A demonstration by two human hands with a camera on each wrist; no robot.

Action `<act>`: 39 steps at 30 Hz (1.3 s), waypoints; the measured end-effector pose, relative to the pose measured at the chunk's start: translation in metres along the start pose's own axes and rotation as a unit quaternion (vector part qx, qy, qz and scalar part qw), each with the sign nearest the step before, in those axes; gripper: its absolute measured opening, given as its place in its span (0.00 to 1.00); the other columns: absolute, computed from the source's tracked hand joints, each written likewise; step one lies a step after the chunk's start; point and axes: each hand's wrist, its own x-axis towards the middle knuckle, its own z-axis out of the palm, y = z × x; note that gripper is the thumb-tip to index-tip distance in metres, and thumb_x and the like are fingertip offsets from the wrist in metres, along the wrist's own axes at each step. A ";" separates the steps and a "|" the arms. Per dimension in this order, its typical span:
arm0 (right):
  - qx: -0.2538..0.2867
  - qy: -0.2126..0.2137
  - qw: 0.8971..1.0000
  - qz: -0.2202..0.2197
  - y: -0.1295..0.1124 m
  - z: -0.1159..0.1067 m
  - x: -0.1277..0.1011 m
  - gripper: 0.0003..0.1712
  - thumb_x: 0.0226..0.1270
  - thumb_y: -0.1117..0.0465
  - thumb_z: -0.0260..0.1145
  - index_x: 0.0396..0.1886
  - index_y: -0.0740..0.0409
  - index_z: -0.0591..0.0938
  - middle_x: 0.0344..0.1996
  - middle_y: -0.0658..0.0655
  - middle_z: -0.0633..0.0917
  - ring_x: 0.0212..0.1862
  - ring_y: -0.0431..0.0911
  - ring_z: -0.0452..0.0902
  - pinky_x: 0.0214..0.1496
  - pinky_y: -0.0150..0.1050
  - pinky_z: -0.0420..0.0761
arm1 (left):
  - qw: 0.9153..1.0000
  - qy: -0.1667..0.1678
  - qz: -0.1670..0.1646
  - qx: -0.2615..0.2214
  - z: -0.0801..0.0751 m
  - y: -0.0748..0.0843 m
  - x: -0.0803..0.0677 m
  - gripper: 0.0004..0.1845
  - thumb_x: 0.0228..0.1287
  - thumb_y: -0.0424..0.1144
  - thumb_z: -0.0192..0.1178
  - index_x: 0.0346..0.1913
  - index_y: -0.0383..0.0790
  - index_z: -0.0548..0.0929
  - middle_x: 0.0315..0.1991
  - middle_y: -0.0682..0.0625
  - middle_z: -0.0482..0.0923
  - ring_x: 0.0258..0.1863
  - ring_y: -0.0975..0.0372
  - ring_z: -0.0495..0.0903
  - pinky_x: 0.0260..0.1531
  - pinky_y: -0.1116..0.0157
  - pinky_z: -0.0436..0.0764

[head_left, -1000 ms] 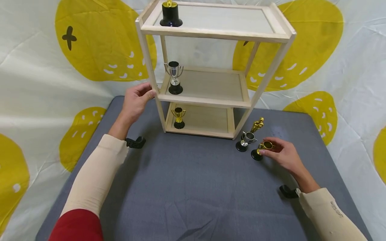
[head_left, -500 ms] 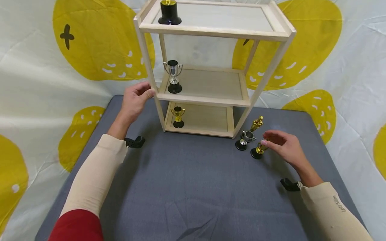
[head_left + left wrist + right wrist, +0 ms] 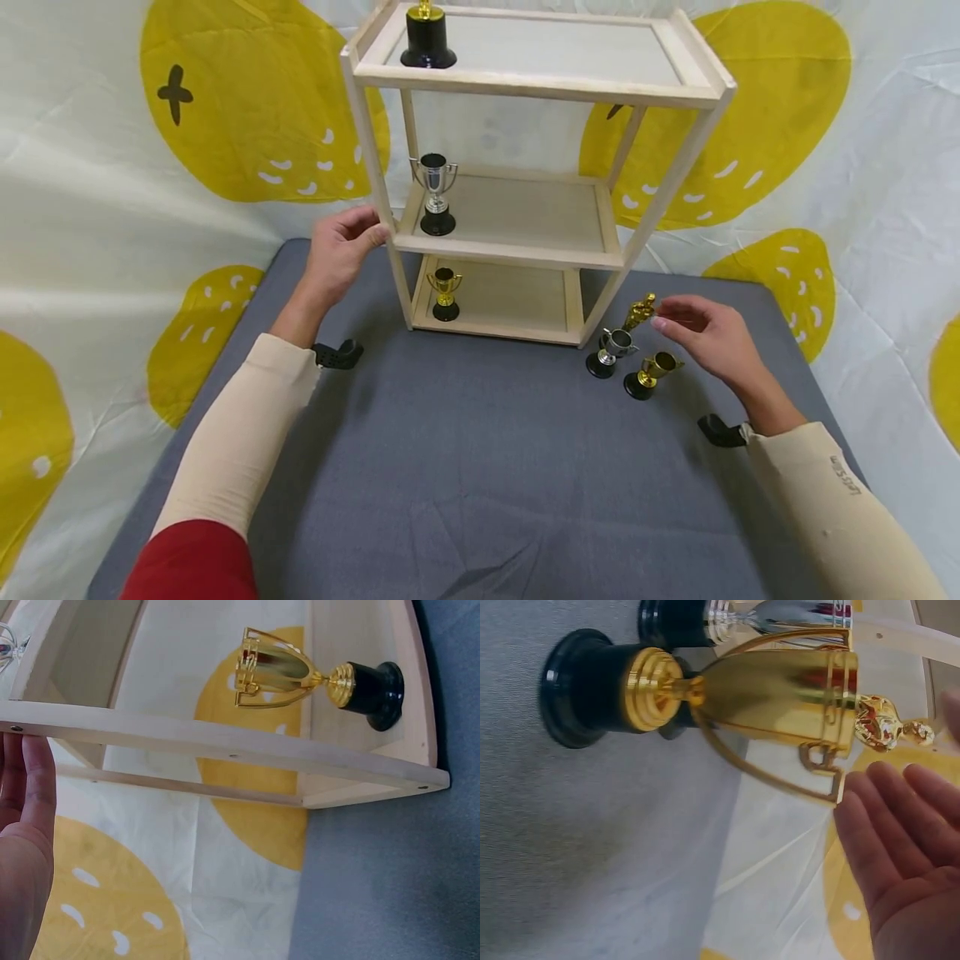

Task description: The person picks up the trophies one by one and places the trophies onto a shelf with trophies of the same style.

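1. Since the earlier frame the right hand [image 3: 708, 335] has let go of the small gold cup [image 3: 651, 372] and lifted away toward the far side; it now hovers with its fingers [image 3: 900, 825] loosely spread and holding nothing, their tips just beside the gold figurine [image 3: 640, 312].
2. That gold cup stands upright on the grey counter [image 3: 480, 475], just right of the silver cup [image 3: 611, 348], near the shelf unit's [image 3: 525, 200] near right leg.
3. The left hand [image 3: 339, 250] grips the shelf's near left post, thumb and fingers curled round it, apparently steadying it.
4. Judged from this, the step is picking the next trophy; the next move likely calls for a light pinch on the figurine without knocking either cup, since all three stand close together.
5. Each tier holds one trophy at its left end, leaving open board to the right; the raised front lips and right leg are the edges to clear.
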 end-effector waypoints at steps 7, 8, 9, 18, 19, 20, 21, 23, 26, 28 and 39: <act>-0.031 -0.026 0.999 -0.009 -0.006 0.002 0.011 0.28 0.75 0.44 0.67 0.65 0.56 0.82 0.56 0.64 0.87 0.42 0.20 0.74 0.42 0.20 0.77 | 1.000 -0.004 0.000 0.009 0.000 0.001 -0.001 0.17 0.71 0.33 0.65 0.55 0.21 0.84 0.37 0.61 0.85 0.37 0.68 0.80 0.44 0.73 0.82; -0.029 -0.027 0.999 -0.008 -0.007 0.002 0.012 0.28 0.75 0.44 0.67 0.65 0.57 0.82 0.56 0.65 0.87 0.42 0.19 0.74 0.42 0.20 0.77 | 1.000 -0.005 -0.001 0.010 0.000 0.001 -0.001 0.18 0.71 0.33 0.65 0.55 0.21 0.84 0.37 0.61 0.85 0.37 0.68 0.80 0.44 0.73 0.82; -0.029 -0.027 0.999 -0.009 -0.007 0.002 0.013 0.28 0.75 0.45 0.67 0.65 0.58 0.82 0.56 0.65 0.87 0.41 0.19 0.74 0.42 0.19 0.76 | 1.000 -0.004 -0.001 0.011 0.000 0.001 -0.001 0.18 0.71 0.34 0.65 0.56 0.21 0.84 0.37 0.61 0.85 0.37 0.68 0.80 0.44 0.73 0.82; -0.029 -0.018 0.999 -0.018 -0.004 0.006 0.021 0.27 0.75 0.47 0.68 0.63 0.61 0.84 0.53 0.68 0.89 0.39 0.15 0.73 0.41 0.18 0.76 | 1.000 -0.002 -0.005 0.008 0.001 0.001 -0.002 0.19 0.72 0.36 0.66 0.56 0.22 0.83 0.38 0.60 0.85 0.38 0.68 0.79 0.45 0.72 0.82; -0.029 -0.017 0.999 -0.017 -0.003 0.006 0.021 0.27 0.75 0.47 0.68 0.62 0.61 0.84 0.53 0.67 0.89 0.38 0.15 0.74 0.40 0.18 0.76 | 1.000 -0.003 -0.006 0.009 0.001 0.001 -0.002 0.20 0.72 0.36 0.66 0.57 0.22 0.83 0.38 0.59 0.85 0.38 0.68 0.79 0.45 0.72 0.82; -0.027 -0.017 0.999 -0.017 -0.003 0.007 0.021 0.26 0.75 0.48 0.68 0.62 0.62 0.84 0.52 0.68 0.89 0.38 0.16 0.74 0.40 0.19 0.77 | 1.000 -0.004 -0.007 0.009 0.001 0.001 -0.002 0.20 0.72 0.37 0.66 0.57 0.22 0.84 0.38 0.58 0.86 0.38 0.68 0.80 0.45 0.72 0.82; -0.026 -0.016 0.999 -0.017 -0.002 0.008 0.021 0.26 0.75 0.48 0.68 0.62 0.62 0.84 0.52 0.67 0.89 0.38 0.16 0.75 0.40 0.19 0.77 | 1.000 -0.005 -0.007 0.009 0.001 0.002 -0.002 0.20 0.71 0.37 0.66 0.57 0.23 0.84 0.39 0.57 0.86 0.38 0.68 0.80 0.45 0.72 0.82; -0.020 -0.015 0.999 -0.020 -0.002 0.009 0.022 0.25 0.76 0.50 0.68 0.60 0.63 0.85 0.51 0.68 0.90 0.37 0.17 0.76 0.40 0.19 0.77 | 1.000 -0.004 -0.010 0.009 0.001 0.003 -0.002 0.20 0.71 0.38 0.66 0.57 0.23 0.84 0.39 0.57 0.87 0.39 0.68 0.80 0.46 0.72 0.82; -0.011 -0.007 1.000 -0.025 0.000 0.012 0.024 0.23 0.76 0.51 0.68 0.58 0.63 0.86 0.49 0.68 0.90 0.37 0.19 0.77 0.39 0.20 0.77 | 1.000 -0.004 -0.017 0.008 0.001 0.003 -0.001 0.19 0.72 0.35 0.65 0.58 0.23 0.83 0.39 0.61 0.86 0.39 0.68 0.80 0.45 0.74 0.82; -0.009 -0.006 1.000 -0.026 0.001 0.013 0.024 0.22 0.76 0.51 0.68 0.57 0.63 0.86 0.48 0.67 0.90 0.37 0.20 0.78 0.39 0.20 0.78 | 1.000 -0.004 -0.020 0.008 0.001 0.003 -0.001 0.19 0.73 0.33 0.64 0.59 0.23 0.83 0.38 0.64 0.85 0.40 0.68 0.80 0.45 0.74 0.82; -0.028 -0.001 0.998 -0.049 0.003 0.014 0.030 0.16 0.74 0.53 0.70 0.50 0.60 0.89 0.42 0.64 0.92 0.36 0.29 0.82 0.37 0.24 0.78 | 1.000 -0.006 -0.015 0.011 0.001 0.003 -0.001 0.17 0.73 0.30 0.63 0.58 0.21 0.82 0.37 0.67 0.84 0.39 0.69 0.81 0.45 0.75 0.82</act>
